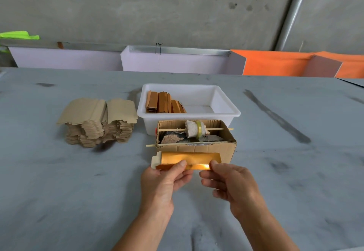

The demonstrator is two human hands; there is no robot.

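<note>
Bare table (69,191) lies left, right and near of both hands; just beyond them stands a cardboard box (197,148), then a white tub (189,112). Left hand (163,181) and right hand (230,183) each pinch the gold card (187,159), held above the table, touching the box front. It is shiny, folded, with a pale tab at its left end.

Both hands, left hand (163,179) and right hand (230,183), pinched gold card (189,159) over desk (59,191), just before cardboard box (197,148); white tub (226,110) behind.
</note>
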